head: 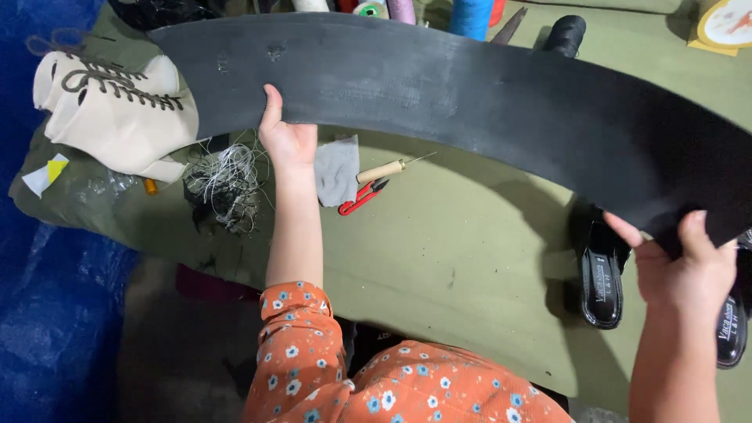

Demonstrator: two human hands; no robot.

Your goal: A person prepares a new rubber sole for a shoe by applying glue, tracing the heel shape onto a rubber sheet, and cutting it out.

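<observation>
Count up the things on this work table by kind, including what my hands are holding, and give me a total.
Black rubber sheet, held by left hand and right hand: 1
Cream lace-up boots: 1 pair
Black sandals: 2
Awl: 1
Red snips: 1
Total: 6

We count one long black rubber sheet (470,94), held by two hands, left hand (288,141) and right hand (683,270). Near the left fingers: two beige laced boots (117,110), one wooden-handled awl (388,168), one red snips (360,197). By the right fingers: two black sandals (601,274).
</observation>
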